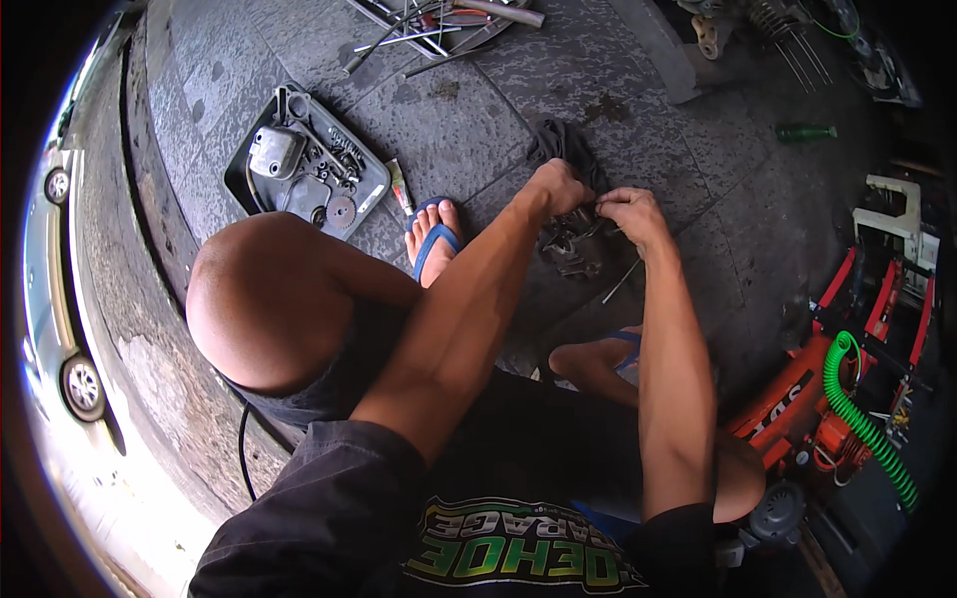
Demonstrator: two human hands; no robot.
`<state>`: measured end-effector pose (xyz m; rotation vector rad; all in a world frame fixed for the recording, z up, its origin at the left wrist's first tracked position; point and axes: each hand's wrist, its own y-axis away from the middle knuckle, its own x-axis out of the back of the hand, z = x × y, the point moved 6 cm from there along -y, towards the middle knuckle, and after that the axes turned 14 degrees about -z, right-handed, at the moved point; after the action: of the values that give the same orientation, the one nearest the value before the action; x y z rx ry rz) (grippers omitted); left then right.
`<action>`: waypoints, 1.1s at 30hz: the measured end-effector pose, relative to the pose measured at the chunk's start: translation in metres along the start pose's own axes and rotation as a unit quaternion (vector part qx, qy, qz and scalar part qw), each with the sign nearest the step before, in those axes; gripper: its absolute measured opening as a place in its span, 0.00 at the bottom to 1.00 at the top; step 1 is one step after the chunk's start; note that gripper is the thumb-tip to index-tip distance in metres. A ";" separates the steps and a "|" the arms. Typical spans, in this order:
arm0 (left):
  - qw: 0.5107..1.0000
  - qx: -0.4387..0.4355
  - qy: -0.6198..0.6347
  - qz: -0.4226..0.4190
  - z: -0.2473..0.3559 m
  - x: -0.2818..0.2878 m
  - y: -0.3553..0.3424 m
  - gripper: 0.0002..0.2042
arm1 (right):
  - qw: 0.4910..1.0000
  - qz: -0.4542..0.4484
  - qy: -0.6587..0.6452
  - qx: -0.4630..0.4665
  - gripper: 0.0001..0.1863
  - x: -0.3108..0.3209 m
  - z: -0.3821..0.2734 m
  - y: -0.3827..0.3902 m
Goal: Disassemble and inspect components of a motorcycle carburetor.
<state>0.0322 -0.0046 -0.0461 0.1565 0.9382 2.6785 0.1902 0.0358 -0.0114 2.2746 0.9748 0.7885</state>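
A dark, greasy metal engine part (pixel 576 251) rests on the tiled floor in front of me. My left hand (pixel 558 185) is closed at its far side, beside a crumpled dark cloth (pixel 560 140); what its fingers grip is hidden. My right hand (pixel 632 211) pinches at the right upper edge of the part, thumb and fingers together. Whatever lies between those fingertips is too small to name. Close to the part, below my right hand, a thin metal rod (pixel 620 283) slants along the floor.
Left of my foot stands a tray (pixel 371 195) of engine parts, with a small tube (pixel 400 186) beside it. Long tools (pixel 439 30) lie at the far side. To the right are a green bottle (pixel 805 133), a red compressor (pixel 797 399) and a coiled green hose (pixel 865 429).
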 end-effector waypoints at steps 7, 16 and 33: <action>0.999 -0.034 -0.001 0.007 -0.007 0.002 -0.007 0.14 | 0.997 -0.039 0.037 -0.047 0.07 -0.004 -0.013 -0.006; 0.998 -0.050 -0.033 -0.029 0.002 0.001 -0.006 0.16 | 0.998 -0.036 -0.011 -0.044 0.08 -0.002 -0.011 0.002; 0.993 -0.034 -0.083 -0.070 0.009 -0.003 -0.005 0.18 | 0.994 0.006 0.112 -0.018 0.16 -0.003 -0.011 0.000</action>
<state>0.0382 0.0037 -0.0423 0.2837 0.7757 2.5198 0.1814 0.0360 -0.0049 2.1975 1.0377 1.0754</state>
